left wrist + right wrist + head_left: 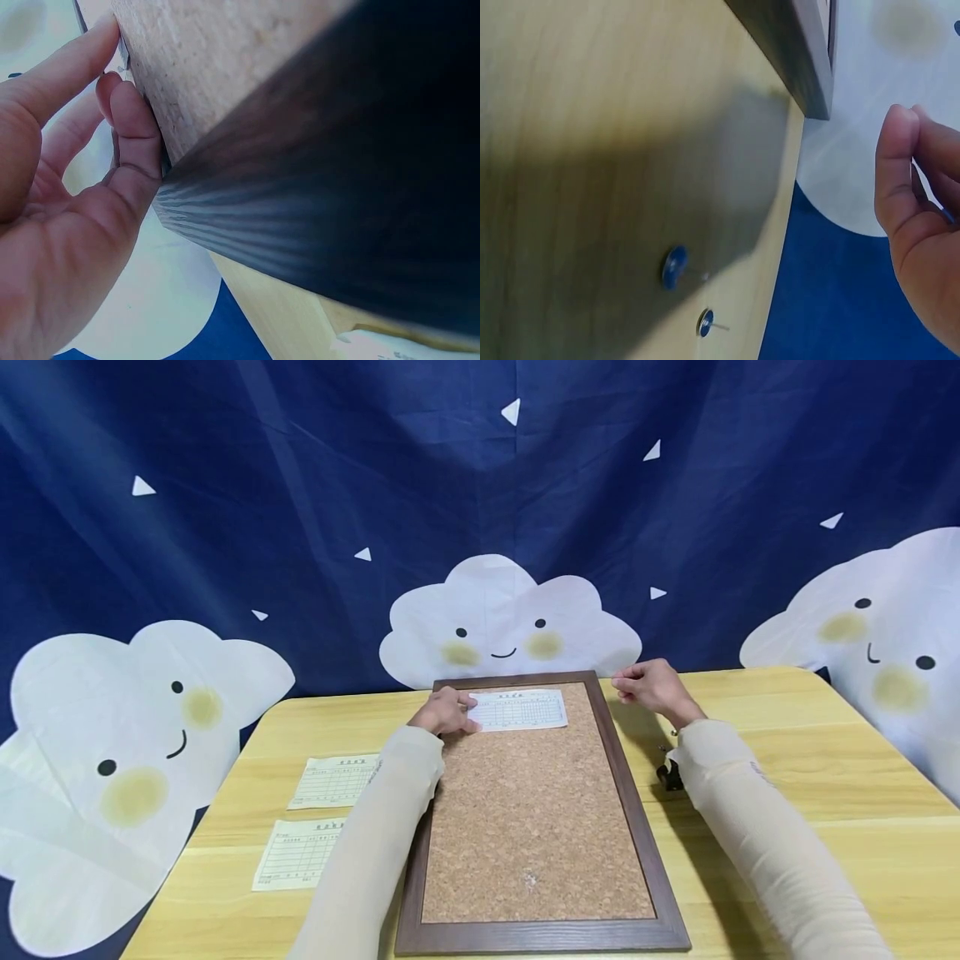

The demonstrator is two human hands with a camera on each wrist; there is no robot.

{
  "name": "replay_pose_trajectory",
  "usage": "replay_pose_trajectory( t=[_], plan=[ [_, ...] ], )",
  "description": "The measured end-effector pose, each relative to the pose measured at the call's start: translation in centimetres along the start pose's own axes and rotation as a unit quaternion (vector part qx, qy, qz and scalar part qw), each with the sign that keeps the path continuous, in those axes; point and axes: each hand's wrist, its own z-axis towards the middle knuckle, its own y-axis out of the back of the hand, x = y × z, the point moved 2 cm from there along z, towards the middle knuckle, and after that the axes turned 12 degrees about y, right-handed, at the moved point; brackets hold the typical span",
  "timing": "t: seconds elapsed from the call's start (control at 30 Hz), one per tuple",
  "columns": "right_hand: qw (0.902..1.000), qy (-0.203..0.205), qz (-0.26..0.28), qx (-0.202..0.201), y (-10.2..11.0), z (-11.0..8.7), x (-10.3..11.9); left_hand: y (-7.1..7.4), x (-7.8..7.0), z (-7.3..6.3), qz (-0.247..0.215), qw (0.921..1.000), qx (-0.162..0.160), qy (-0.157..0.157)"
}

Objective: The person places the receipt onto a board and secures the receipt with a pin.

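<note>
A white printed form slip point(521, 710) lies flat near the top of a cork board point(532, 827) with a dark wooden frame point(540, 937). My left hand point(445, 712) reaches over the frame's left side, thumb and a finger pressing on the slip's left edge. In the left wrist view, bent fingers point(139, 127) rest against the board's edge. My right hand point(654, 689) hovers just right of the frame's top right corner. Its thumb and fingertips point(898, 131) meet in a pinch; whether anything small is between them cannot be seen. Two thumbtacks point(675, 266) lie on the table near it.
Two pale form slips, an upper one point(333, 781) and a lower one point(296, 856), lie left of the board, partly behind the left sleeve. A small black object point(670, 777) shows beside the right sleeve. A blue cloud-print curtain point(480, 485) hangs behind the wooden table point(795, 727).
</note>
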Motion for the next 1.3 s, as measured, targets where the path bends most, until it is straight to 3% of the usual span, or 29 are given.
replay_pose_trajectory(
  t=[0.4,0.87,1.3],
  plan=[
    [0.9992,0.007,-0.040,0.001,-1.1,0.6,1.2,0.0,0.1,0.0,-0.002,1.0000,-0.003,0.002],
    [0.9995,-0.010,0.018,0.023,-2.7,1.4,2.1,0.1,0.1,0.0,0.004,1.0000,-0.005,-0.008],
    [0.9994,-0.004,0.035,0.004,-3.6,1.8,2.6,0.0,0.1,-0.1,-0.007,1.0000,-0.005,-0.005]
  ],
)
